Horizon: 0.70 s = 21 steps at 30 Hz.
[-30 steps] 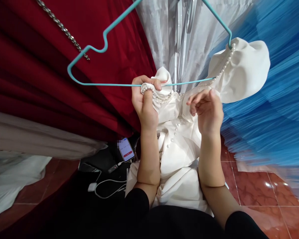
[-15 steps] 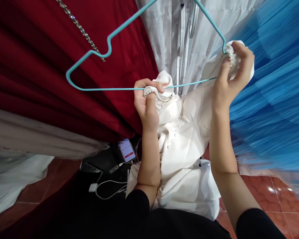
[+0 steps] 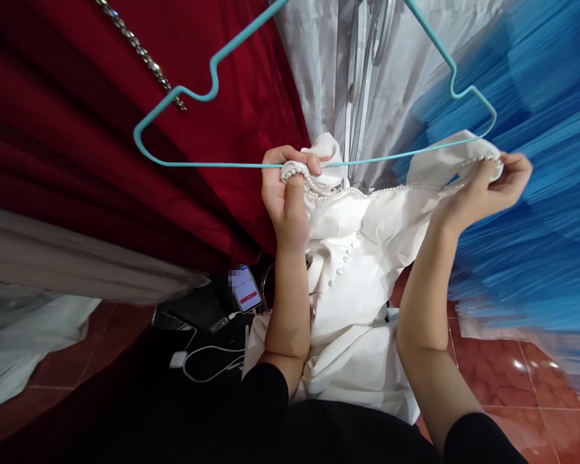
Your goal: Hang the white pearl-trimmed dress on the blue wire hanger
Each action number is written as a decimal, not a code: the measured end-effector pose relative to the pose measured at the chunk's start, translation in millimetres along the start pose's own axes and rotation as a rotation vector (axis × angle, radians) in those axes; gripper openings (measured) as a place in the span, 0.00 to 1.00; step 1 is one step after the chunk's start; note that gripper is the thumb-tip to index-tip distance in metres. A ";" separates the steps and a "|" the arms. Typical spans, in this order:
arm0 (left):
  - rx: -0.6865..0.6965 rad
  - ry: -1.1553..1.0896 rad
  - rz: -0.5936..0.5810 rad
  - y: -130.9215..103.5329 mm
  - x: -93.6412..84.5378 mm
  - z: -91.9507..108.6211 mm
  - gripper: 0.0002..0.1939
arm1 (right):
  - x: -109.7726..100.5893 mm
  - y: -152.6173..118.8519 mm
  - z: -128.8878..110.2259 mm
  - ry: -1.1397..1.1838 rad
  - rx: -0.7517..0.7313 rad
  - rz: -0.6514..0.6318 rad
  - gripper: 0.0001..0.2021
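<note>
A white dress [image 3: 352,283] with pearl-beaded edging and a row of round buttons hangs down between my forearms. My left hand [image 3: 290,193] is closed on its beaded edge, with the fingers over the lower bar of a light blue hanger [image 3: 212,165]. Out to the right, my right hand [image 3: 493,180] pinches the other end of the beaded edge, below the hanger's right corner. White cloth there lies against the lower bar; the right shoulder notch is bare. The hanger's hook is out of view.
Dark red drapery [image 3: 232,116] with a jewelled strand [image 3: 140,51] hangs on the left. Blue tulle [image 3: 526,258] fills the right, white fabric [image 3: 309,64] the back. A lit phone [image 3: 245,289] and a white cable [image 3: 212,353] lie below left, above red floor tiles [image 3: 502,374].
My right hand has moved right and down with the beaded edge, away from the hanger's right notch. The whole right end of the hanger now shows. My left hand keeps its hold.
</note>
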<state>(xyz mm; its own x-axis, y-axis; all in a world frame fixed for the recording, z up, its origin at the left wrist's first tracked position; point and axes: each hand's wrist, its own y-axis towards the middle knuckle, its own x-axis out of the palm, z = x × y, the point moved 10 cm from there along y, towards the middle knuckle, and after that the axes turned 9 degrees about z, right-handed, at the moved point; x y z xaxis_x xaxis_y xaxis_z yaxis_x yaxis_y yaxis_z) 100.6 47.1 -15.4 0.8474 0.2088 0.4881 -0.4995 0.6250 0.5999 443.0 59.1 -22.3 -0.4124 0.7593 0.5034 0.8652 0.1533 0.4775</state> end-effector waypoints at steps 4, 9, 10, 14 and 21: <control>-0.053 0.080 0.046 -1.7 -1.3 -5.8 0.13 | -3.6 -48.2 -49.8 0.026 -0.060 -0.153 0.02; -0.088 -0.026 0.026 -2.8 1.7 -5.5 0.10 | 63.5 -109.0 -92.2 0.012 -0.138 -0.849 0.14; -0.080 -0.038 0.020 -2.8 1.3 -3.6 0.10 | 71.9 -120.6 -88.4 0.006 -0.119 -0.954 0.14; -0.088 -0.007 -0.003 -6.3 -0.8 3.9 0.11 | 74.0 -141.2 -60.8 -0.017 -0.028 -1.025 0.12; -0.108 -0.113 -0.003 -15.2 6.1 15.1 0.04 | 61.5 -143.8 -55.8 0.040 0.042 -1.014 0.14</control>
<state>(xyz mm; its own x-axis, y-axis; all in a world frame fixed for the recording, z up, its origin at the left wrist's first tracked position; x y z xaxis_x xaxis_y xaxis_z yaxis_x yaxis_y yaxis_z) 110.7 27.6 -12.0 0.8200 0.1246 0.5586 -0.4697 0.7041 0.5325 277.3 48.5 -19.8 -0.9661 0.2377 -0.1010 0.1113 0.7360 0.6678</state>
